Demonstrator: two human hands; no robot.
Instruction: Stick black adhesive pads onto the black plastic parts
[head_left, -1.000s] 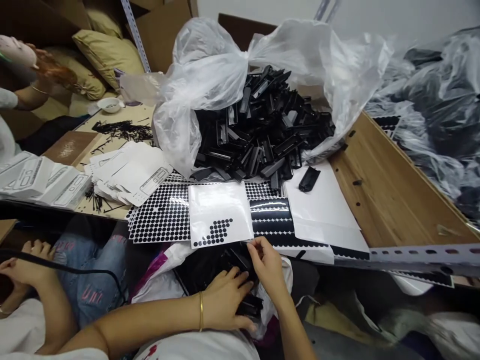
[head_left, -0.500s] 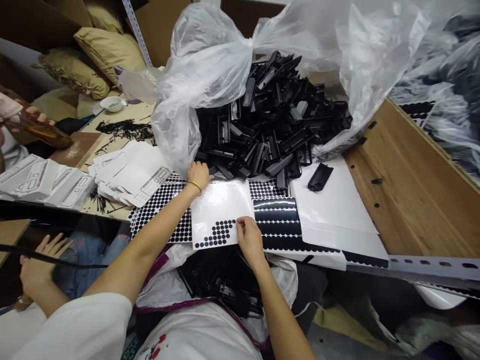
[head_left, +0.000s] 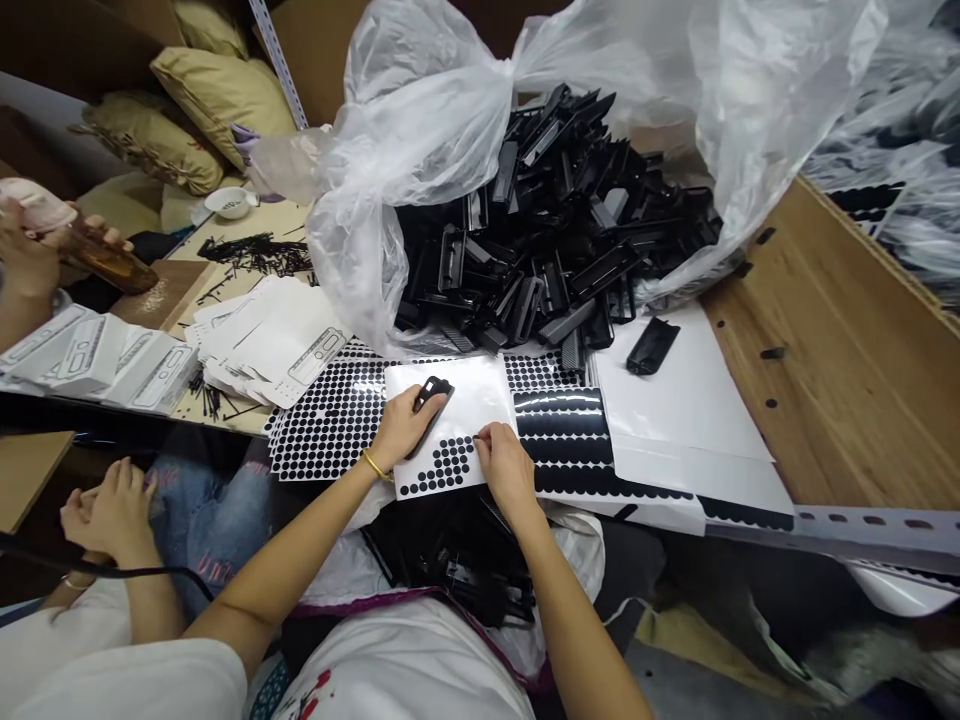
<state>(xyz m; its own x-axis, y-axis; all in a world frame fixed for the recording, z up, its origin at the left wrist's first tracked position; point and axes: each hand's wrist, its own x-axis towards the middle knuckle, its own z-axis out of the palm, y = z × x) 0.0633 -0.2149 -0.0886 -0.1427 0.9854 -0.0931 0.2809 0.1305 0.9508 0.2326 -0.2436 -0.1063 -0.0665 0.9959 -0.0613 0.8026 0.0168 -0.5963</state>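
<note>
My left hand (head_left: 401, 428) grips a black plastic part (head_left: 433, 400) over a white backing sheet (head_left: 480, 385). Round black stickers (head_left: 452, 458) cover the lower part of that sheet. At the sheet's right edge, my right hand (head_left: 507, 465) pinches a small black round sticker (head_left: 476, 438) between thumb and fingertips. Behind both hands, a heap of similar black plastic parts (head_left: 547, 260) lies in an open clear plastic bag (head_left: 420, 120). One more such black part rests on white paper at the right.
Dotted sticker sheets (head_left: 326, 425) lie left of my hands, with printed cards (head_left: 270, 340) beyond. White boxes (head_left: 97, 360) stand farther left, near another person's hand holding a brown bottle (head_left: 112, 262). A wooden board (head_left: 840, 360) flanks the right. More black parts fill a bag on my lap.
My left hand has come back from the heap's edge to the white sheet with a black plastic part. My right hand has stayed by the stickers, now with one at its fingertips.
</note>
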